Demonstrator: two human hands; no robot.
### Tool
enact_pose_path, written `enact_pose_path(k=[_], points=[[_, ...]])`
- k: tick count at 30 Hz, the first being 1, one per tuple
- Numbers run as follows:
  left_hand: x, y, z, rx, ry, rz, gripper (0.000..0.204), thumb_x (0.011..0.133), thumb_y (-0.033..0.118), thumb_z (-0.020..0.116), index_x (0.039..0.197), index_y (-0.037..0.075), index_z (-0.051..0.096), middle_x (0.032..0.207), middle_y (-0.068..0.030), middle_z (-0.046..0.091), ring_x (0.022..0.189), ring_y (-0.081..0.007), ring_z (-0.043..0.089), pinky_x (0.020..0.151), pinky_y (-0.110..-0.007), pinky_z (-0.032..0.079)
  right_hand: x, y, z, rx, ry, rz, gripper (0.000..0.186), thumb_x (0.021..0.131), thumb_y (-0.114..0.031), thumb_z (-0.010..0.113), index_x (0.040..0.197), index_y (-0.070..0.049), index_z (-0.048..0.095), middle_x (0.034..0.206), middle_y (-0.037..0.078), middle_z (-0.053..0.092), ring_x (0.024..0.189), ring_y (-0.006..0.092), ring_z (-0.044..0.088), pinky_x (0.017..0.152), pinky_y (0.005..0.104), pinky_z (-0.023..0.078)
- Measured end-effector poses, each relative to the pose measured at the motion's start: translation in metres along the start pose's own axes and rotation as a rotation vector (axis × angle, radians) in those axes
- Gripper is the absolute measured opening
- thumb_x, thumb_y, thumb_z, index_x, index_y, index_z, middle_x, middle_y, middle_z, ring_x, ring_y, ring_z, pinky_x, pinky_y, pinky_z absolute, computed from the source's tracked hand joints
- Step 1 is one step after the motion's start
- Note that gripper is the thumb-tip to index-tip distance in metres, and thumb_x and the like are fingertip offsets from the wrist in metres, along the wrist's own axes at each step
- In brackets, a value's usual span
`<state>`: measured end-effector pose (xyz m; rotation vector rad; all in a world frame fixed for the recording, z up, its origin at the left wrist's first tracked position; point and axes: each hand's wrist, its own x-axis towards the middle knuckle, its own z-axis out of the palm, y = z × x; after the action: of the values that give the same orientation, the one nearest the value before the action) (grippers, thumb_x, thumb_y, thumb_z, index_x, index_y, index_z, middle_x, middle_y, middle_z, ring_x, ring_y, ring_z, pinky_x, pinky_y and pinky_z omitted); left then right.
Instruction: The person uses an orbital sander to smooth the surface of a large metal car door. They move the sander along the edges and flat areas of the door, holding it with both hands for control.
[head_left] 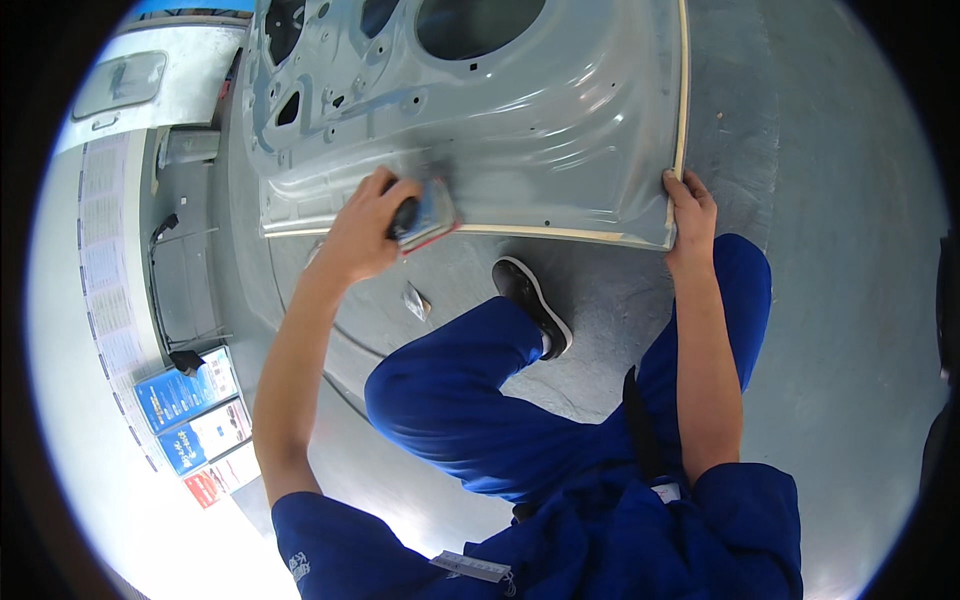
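A grey bare-metal car door panel [520, 130] with several holes stands upright in front of me, its lower and right edges lined with pale masking tape. My left hand [365, 230] grips a small sanding block [428, 215] with a dark handle and red-edged pad, pressed against the panel's lower left part. My right hand [690, 210] clasps the panel's lower right corner, fingers wrapped around the taped edge. I crouch in blue work clothes, one black shoe [530, 300] under the panel.
Grey concrete floor [830, 250] lies all around. A small crumpled scrap [416, 300] rests on the floor below the sanding block. At the left stand a white wall, blue and red posters [190, 405], a grey cabinet [185, 250] and another pale panel [140, 85].
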<state>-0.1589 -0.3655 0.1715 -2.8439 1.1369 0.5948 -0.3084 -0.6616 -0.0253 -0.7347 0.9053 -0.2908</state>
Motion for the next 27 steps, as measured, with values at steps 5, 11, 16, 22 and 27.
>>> enact_pose_path(k=[5,11,16,22,27], points=[[0.022,0.054,0.009,0.004,0.006,0.156,0.056,0.063,-0.011,0.06,0.112,0.014,0.052,0.112,-0.0122,0.048,0.11,-0.0376,0.051,0.089,-0.042,0.045,0.005,0.003,-0.006,0.011,-0.011,-0.019,0.045,0.091,-0.015,0.067,0.126,0.011,0.054,0.105,0.015,0.064,0.09,0.0191,0.064,0.078,0.0291,0.052],[0.011,0.029,-0.001,-0.019,-0.059,0.014,0.057,0.062,-0.013,0.058,0.112,0.013,0.051,0.112,-0.0122,0.048,0.112,-0.0387,0.05,0.09,-0.043,0.044,0.0,-0.002,-0.003,-0.011,-0.014,-0.018,0.044,0.091,-0.015,0.067,0.125,0.01,0.055,0.104,0.015,0.064,0.09,0.0189,0.065,0.077,0.0291,0.052],[-0.002,-0.01,-0.004,0.021,0.002,-0.094,0.057,0.061,-0.014,0.056,0.111,0.013,0.052,0.111,-0.0129,0.047,0.111,-0.0397,0.05,0.091,-0.042,0.043,-0.001,-0.004,0.0,-0.004,0.006,-0.009,0.042,0.092,-0.015,0.066,0.124,0.01,0.056,0.104,0.015,0.065,0.091,0.0193,0.065,0.078,0.0295,0.052],[0.016,0.037,0.008,-0.038,0.014,0.078,0.056,0.061,-0.011,0.059,0.111,0.014,0.051,0.109,-0.0132,0.047,0.109,-0.0385,0.051,0.089,-0.042,0.044,0.0,-0.002,-0.004,-0.015,-0.03,-0.003,0.04,0.093,-0.014,0.064,0.123,0.01,0.056,0.105,0.015,0.065,0.091,0.0194,0.065,0.078,0.0298,0.052],[0.022,0.048,0.004,-0.081,-0.048,0.053,0.055,0.063,-0.012,0.058,0.11,0.014,0.051,0.107,-0.0127,0.047,0.108,-0.0382,0.051,0.088,-0.042,0.044,0.002,-0.001,-0.007,0.007,-0.054,-0.012,0.038,0.093,-0.014,0.064,0.122,0.01,0.056,0.104,0.014,0.065,0.09,0.019,0.065,0.078,0.0295,0.052]])
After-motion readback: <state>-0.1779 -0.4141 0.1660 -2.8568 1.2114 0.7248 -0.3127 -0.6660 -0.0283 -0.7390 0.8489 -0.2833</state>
